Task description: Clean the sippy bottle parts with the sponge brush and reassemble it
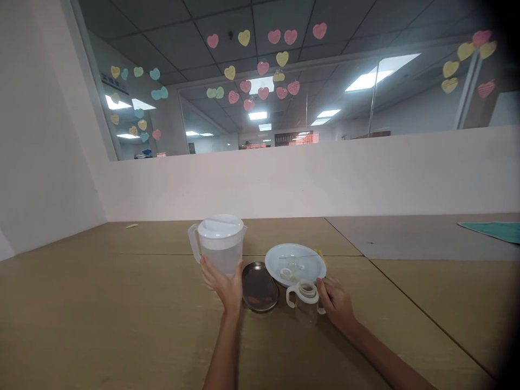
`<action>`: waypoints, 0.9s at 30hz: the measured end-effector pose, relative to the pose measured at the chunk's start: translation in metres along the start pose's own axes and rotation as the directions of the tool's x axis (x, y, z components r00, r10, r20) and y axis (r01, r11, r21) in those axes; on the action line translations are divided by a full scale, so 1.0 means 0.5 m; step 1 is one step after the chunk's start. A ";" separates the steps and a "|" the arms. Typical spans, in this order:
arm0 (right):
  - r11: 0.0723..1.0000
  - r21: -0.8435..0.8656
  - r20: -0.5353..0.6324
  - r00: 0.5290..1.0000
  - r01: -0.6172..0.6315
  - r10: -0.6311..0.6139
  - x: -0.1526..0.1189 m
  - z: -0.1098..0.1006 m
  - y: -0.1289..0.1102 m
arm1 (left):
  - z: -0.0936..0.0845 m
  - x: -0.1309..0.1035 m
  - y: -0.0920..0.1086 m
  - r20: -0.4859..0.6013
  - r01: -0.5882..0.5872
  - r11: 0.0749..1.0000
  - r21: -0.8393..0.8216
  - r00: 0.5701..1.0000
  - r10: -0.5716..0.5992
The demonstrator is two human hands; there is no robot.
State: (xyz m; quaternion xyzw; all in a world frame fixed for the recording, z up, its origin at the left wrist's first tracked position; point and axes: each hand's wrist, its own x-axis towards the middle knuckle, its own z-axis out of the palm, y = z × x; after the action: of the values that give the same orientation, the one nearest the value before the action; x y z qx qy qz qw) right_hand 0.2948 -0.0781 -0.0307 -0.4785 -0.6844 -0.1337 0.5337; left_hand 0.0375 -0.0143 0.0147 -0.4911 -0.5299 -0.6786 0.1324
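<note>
My left hand (225, 284) is wrapped around the lower body of a translucent plastic pitcher (221, 254) with a white lid and a handle on its left. The pitcher is upright, and my hand hides its base. Right of centre stands a clear baby bottle (305, 306) with a white two-handled collar and an open top. My right hand (336, 304) is closed at the bottle's right handle, its fingers covering part of it. Just behind the bottle lies a white plate (274, 257) holding small clear and whitish parts (287, 273), among them a ring and a nipple-like dome.
A shiny oval metal tray (260, 290) lies between the pitcher and the bottle. Something yellow (322, 258) shows behind the plate's right rim. On the wooden table (122, 325), a teal cloth (495, 231) lies far right. A low wall with glass stands behind.
</note>
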 end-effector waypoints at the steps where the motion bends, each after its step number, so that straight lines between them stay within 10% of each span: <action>1: 1.000 0.001 -0.003 1.000 -0.002 0.002 0.001 0.000 -0.001 | 0.000 0.001 0.003 0.016 0.020 1.000 -0.014 1.000 -0.019; 7: 1.000 0.002 -0.004 1.000 -0.004 0.004 0.000 0.001 0.001 | -0.001 -0.006 0.027 0.081 0.080 0.995 -0.055 0.994 -0.075; 27: 1.000 -0.024 0.011 1.000 -0.012 0.012 0.002 0.006 0.010 | -0.006 -0.002 0.005 0.067 -0.378 0.924 -0.063 0.922 0.381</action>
State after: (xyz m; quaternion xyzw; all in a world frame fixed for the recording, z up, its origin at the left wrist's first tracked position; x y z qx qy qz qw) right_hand 0.2968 -0.0730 -0.0329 -0.4897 -0.6827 -0.1362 0.5250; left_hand 0.0382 -0.0180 0.0156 -0.6135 -0.4130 -0.6331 0.2286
